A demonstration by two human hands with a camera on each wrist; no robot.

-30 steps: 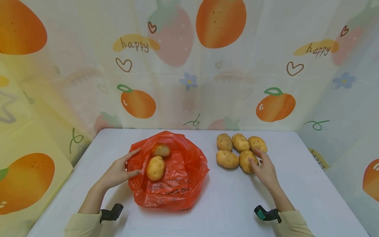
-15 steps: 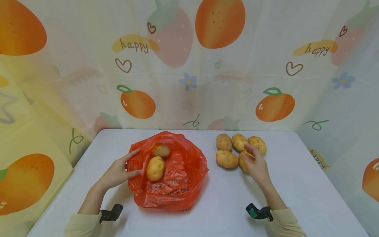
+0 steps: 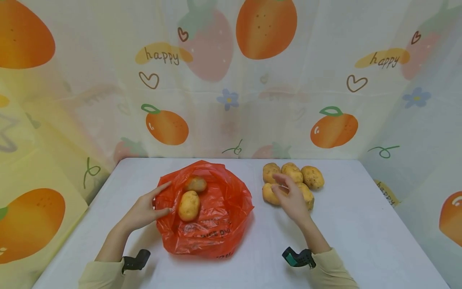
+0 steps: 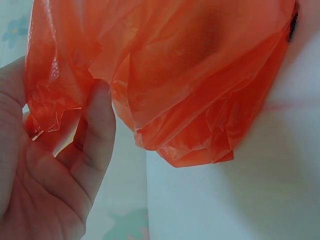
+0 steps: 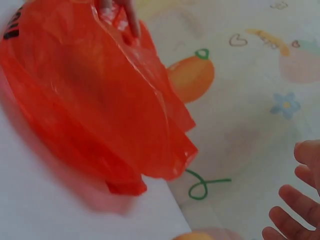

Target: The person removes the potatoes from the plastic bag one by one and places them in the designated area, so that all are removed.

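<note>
A red plastic bag (image 3: 231,192) stands with its mouth open, two potatoes inside: a yellow one (image 3: 189,206) nearer and a browner one (image 3: 196,184) behind it. My left hand (image 3: 146,210) grips the bag's left edge, thumb and fingers spread along it. In the left wrist view, the thumb (image 4: 100,125) lies against the folded red plastic. My right hand (image 3: 294,202), its fingers loosely bent and holding nothing, hovers over the front potatoes of a group on the right, partly hiding them. The right wrist view shows that hand (image 5: 302,200) with parted fingers beside the bag.
Several potatoes sit close together at the back right, among them one at the far right (image 3: 313,178). All stands on a white table (image 3: 245,261). A fruit-printed cloth (image 3: 231,132) hangs behind the table and along both sides.
My right hand has moved left, from the rightmost front potato to over the left front one, carrying nothing. The left hand, the bag and the potatoes have stayed in place.
</note>
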